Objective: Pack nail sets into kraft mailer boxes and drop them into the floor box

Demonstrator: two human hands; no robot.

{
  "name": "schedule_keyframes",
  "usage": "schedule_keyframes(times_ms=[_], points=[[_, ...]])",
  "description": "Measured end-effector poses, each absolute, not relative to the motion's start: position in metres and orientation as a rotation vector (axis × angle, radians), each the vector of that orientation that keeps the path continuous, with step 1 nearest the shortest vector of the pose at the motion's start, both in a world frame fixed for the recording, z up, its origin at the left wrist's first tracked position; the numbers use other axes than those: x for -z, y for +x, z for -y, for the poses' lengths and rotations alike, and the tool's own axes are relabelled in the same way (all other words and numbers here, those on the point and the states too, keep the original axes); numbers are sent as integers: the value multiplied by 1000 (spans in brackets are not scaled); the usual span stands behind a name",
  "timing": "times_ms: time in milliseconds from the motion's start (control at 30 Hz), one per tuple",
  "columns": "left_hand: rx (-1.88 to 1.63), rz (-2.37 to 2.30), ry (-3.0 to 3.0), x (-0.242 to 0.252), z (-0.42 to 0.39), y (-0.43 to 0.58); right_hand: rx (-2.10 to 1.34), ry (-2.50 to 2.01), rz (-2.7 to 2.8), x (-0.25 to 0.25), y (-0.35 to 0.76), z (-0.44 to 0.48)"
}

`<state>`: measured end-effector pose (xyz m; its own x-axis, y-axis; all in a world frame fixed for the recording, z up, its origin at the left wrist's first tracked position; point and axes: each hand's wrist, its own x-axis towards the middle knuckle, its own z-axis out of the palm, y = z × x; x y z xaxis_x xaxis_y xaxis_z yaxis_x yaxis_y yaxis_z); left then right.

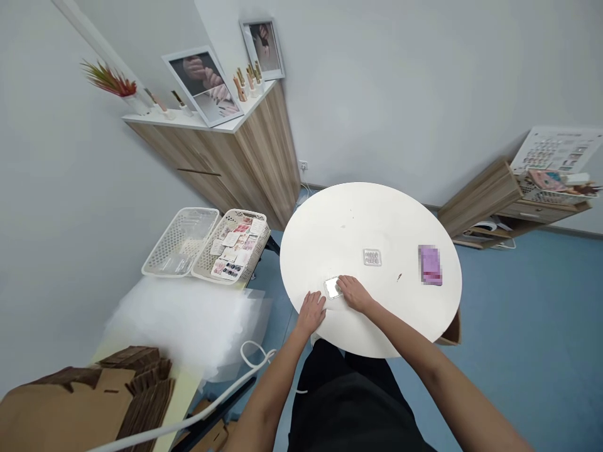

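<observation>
A small clear plastic case (332, 288) with a bright white inside lies on the round white table (377, 210) near its front edge. My right hand (354, 293) has its fingers closed together at the case's right side, the fingertips over that edge. Just left of the case, my left hand (312, 312) rests on the tabletop with fingers stretched out, holding nothing. Farther back on the table sits a second clear case (372, 257) with rows of small pale pieces, seemingly press-on nails. What lies under my right fingertips is partly hidden.
A pixelated purple item (430, 265) is on the table's right. To the left stand a white basket of cards (199, 267) and another basket with clear plastic (151, 262). Nearer are clear bags (183, 320), folded cardboard boxes (70, 402) and a white cable (207, 409).
</observation>
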<state>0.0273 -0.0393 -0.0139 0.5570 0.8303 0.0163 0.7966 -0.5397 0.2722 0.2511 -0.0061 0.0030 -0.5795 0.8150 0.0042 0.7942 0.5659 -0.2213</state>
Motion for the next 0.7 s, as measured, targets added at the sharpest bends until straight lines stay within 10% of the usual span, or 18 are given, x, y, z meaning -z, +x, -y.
schedule_keyframes(times_ms=[700], points=[[-308, -1559, 2419, 23, 5, 51, -359, -1639, 2693, 13, 262, 63]])
